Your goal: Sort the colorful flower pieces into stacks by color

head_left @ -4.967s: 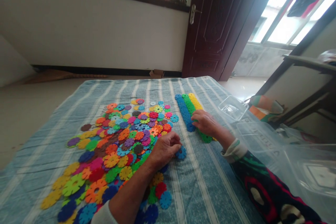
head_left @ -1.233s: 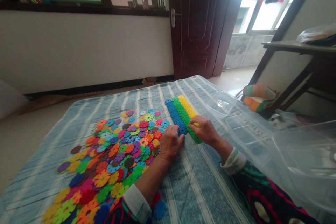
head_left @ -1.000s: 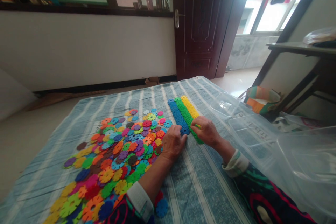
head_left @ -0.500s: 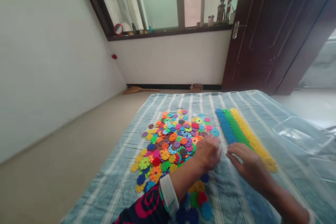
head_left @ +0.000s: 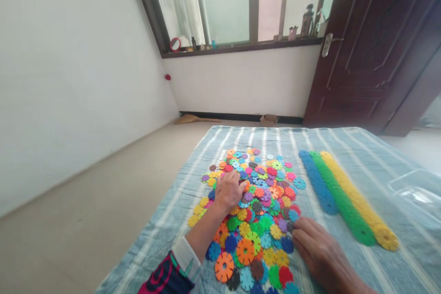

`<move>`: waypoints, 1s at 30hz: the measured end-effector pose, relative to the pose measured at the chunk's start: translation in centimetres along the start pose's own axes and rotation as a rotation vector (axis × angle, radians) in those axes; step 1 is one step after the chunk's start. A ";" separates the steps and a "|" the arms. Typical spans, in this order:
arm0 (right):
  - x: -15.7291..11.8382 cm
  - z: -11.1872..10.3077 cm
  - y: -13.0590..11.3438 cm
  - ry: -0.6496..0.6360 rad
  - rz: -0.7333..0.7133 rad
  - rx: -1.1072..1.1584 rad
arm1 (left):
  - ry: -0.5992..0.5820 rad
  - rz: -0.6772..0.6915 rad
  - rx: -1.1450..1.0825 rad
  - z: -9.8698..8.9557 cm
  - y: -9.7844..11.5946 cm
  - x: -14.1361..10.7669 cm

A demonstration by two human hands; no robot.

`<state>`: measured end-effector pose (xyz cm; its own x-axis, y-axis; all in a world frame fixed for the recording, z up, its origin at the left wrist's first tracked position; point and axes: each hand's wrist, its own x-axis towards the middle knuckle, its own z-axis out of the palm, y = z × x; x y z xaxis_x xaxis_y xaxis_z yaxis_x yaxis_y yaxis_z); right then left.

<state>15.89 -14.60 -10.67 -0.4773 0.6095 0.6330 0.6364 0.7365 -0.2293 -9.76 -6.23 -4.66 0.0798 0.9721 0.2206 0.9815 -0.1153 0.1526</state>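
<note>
A large loose pile of colourful plastic snowflake discs [head_left: 245, 251] covers the middle of the bed-like surface. My left hand [head_left: 230, 191] reaches down into the pile's upper left part, fingers bent onto the discs, thumb apart from them; the fingertips are partly hidden. At the pile's right edge, my right hand [head_left: 319, 249] has its fingers pressed together at a dark grey disc [head_left: 290, 226]. To the right, overlapping discs lie in three long rows by colour: a blue row [head_left: 317, 183], a green row [head_left: 341, 200] and a yellow row [head_left: 358, 197].
A striped blue-and-white cloth [head_left: 165, 220] covers the surface. A clear plastic container [head_left: 416, 193] sits at the right. Beyond the far edge are a broom [head_left: 193, 119] and a small cardboard box [head_left: 268, 120] on the floor, and a dark red door [head_left: 365, 46].
My left hand has moved from the pile's right side to its upper left. My right hand has moved from beside the blue row to the pile's right edge. The view has shifted left.
</note>
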 end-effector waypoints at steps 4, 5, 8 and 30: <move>-0.1 0.0 0.4 0.005 -0.045 -0.003 | 0.003 0.166 -0.077 0.8 1.4 -1.7; -0.1 0.0 0.5 0.003 -0.048 -0.006 | 0.011 0.191 -0.083 1.0 1.5 -1.9; -0.1 -0.1 0.6 0.003 -0.034 -0.017 | 0.061 0.191 -0.081 1.2 0.7 -1.8; 0.9 -0.4 -0.6 0.015 0.016 -0.007 | 0.121 -0.079 -0.311 1.6 -3.5 1.6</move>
<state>15.32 -14.61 -9.67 -0.4578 0.6171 0.6400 0.6485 0.7242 -0.2345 -12.82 -3.97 -6.34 -0.0338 0.9515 0.3059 0.8822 -0.1154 0.4565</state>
